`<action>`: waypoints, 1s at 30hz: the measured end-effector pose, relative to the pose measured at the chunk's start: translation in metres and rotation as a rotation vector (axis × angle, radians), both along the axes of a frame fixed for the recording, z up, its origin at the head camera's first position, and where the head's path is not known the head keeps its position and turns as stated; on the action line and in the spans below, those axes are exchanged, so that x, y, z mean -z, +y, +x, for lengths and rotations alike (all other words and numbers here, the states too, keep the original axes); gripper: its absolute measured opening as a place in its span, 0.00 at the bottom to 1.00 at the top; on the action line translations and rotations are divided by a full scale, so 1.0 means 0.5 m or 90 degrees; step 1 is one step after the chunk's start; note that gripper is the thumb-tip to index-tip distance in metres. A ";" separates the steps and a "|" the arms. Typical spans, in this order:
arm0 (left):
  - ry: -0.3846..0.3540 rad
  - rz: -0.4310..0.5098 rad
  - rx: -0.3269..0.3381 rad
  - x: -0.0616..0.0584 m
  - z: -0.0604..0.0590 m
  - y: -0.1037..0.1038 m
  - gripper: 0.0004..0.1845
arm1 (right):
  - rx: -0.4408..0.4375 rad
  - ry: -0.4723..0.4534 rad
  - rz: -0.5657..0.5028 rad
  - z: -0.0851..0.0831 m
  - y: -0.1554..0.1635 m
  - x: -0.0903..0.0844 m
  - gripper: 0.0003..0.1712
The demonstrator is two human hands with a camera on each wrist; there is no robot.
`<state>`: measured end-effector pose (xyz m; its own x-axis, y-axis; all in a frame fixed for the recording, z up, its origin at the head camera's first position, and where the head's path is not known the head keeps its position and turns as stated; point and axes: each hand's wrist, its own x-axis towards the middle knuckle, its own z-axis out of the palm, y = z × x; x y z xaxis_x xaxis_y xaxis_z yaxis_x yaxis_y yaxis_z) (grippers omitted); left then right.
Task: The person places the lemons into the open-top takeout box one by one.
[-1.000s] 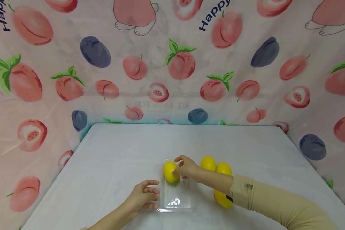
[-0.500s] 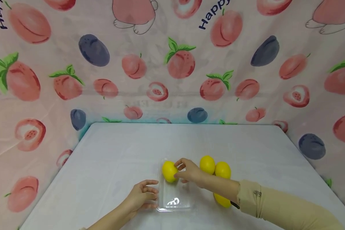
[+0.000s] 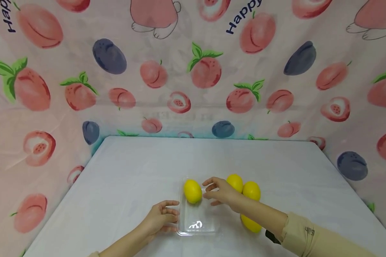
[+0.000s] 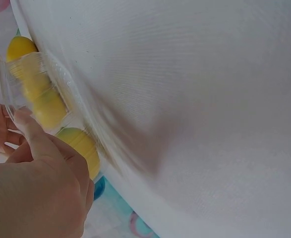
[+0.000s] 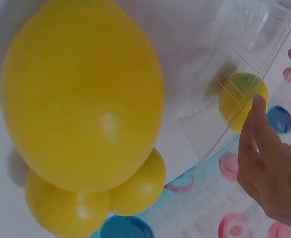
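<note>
A clear plastic tray (image 3: pixel 209 223) lies on the white table near its front edge. One yellow lemon (image 3: pixel 192 191) sits in the tray's far end, also visible through the tray wall (image 5: pixel 242 96). My right hand (image 3: pixel 212 191) hovers just right of that lemon with spread fingers, holding nothing and not touching it. My left hand (image 3: pixel 173 216) grips the tray's left rim, thumb on the edge (image 4: pixel 29 126). Three more lemons lie on the table right of the tray: two (image 3: pixel 234 181) (image 3: pixel 252 190) behind my right wrist, one (image 3: pixel 251 223) under my forearm.
The white table (image 3: pixel 132 171) is walled on three sides by a fruit-print curtain (image 3: pixel 193 71). In the right wrist view the nearest loose lemon (image 5: pixel 81 94) fills the left half, with the tray (image 5: pixel 234 54) beyond it.
My right hand has let go of the lemon in the tray and drawn back a little to the right with its fingers spread. The left hand has stayed on the tray.
</note>
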<state>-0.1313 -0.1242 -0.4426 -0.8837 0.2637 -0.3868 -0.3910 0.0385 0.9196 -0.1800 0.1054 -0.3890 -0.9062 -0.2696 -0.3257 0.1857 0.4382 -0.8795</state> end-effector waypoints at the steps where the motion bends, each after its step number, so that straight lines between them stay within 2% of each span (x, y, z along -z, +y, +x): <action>1: -0.001 0.000 -0.001 0.001 0.000 0.001 0.29 | 0.001 0.004 0.001 0.001 0.004 -0.001 0.21; 10: 0.000 -0.005 -0.012 -0.001 -0.002 0.008 0.28 | -0.028 0.051 -0.069 -0.003 0.053 -0.024 0.20; 22: 0.006 0.001 -0.011 0.003 -0.004 0.014 0.27 | -0.074 0.122 -0.051 0.024 0.127 -0.053 0.23; 30: 0.009 0.002 -0.009 0.003 0.002 0.009 0.28 | -0.052 0.112 -0.050 0.044 0.173 -0.046 0.26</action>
